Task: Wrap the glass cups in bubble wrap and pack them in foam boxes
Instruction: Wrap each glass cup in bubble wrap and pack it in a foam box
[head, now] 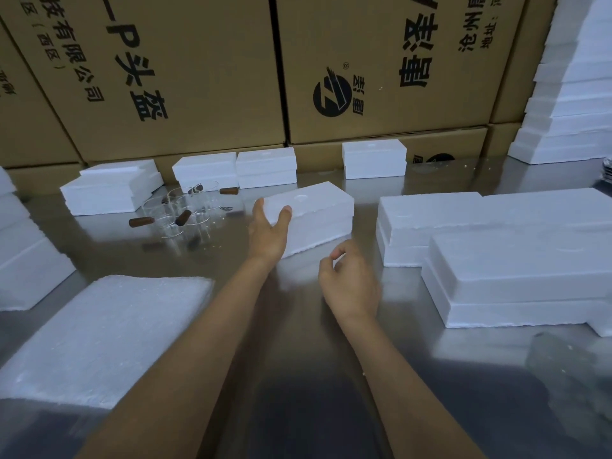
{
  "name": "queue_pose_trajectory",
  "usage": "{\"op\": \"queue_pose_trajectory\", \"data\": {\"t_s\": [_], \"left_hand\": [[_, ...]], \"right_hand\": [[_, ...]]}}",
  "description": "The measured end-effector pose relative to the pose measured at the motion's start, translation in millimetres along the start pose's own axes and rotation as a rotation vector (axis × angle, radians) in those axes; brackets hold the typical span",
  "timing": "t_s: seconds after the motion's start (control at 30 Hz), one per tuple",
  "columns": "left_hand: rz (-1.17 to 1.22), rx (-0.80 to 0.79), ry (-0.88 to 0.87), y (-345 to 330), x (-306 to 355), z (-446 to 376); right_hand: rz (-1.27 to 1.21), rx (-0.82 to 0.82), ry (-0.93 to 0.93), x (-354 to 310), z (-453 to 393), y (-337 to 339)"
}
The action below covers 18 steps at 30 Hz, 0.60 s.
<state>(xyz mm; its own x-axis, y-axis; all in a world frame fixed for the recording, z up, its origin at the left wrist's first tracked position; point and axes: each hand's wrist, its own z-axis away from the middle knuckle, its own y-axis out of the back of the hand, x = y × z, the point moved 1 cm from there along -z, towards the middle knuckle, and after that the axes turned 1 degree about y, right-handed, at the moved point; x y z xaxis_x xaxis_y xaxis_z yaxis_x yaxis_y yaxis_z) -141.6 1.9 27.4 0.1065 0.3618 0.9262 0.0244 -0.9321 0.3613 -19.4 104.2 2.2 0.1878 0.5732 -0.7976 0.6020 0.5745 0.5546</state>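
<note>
A closed white foam box (318, 213) lies at an angle in the middle of the steel table (298, 342). My left hand (269, 231) grips its near left corner, thumb on the lid and fingers round the end. My right hand (351, 283) hovers just in front of the box with fingers loosely curled and holding nothing. Several glass cups (185, 210) with brown wooden handles stand clustered to the left of the box. A stack of bubble wrap sheets (102, 336) lies at the near left.
More closed foam boxes sit along the back (374, 159), at the left (109, 190) and stacked at the right (516, 279). Large cardboard cartons (364, 61) form a wall behind. A tall pile of foam pieces (569, 104) rises at the far right.
</note>
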Motion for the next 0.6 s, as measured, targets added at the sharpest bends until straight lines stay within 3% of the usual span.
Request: {"op": "queue_pose_trajectory", "data": {"t_s": [0.13, 0.4, 0.6], "left_hand": [[-0.028, -0.061, 0.043, -33, 14, -25], [0.061, -0.419, 0.07, -123, 57, -45], [0.102, -0.589, 0.199, -142, 89, -56]], "right_hand": [[-0.018, -0.013, -0.021, 3, -8, 1], [-0.128, -0.022, -0.033, 8, -14, 5], [-0.207, -0.008, -0.061, 11, -19, 7]]}}
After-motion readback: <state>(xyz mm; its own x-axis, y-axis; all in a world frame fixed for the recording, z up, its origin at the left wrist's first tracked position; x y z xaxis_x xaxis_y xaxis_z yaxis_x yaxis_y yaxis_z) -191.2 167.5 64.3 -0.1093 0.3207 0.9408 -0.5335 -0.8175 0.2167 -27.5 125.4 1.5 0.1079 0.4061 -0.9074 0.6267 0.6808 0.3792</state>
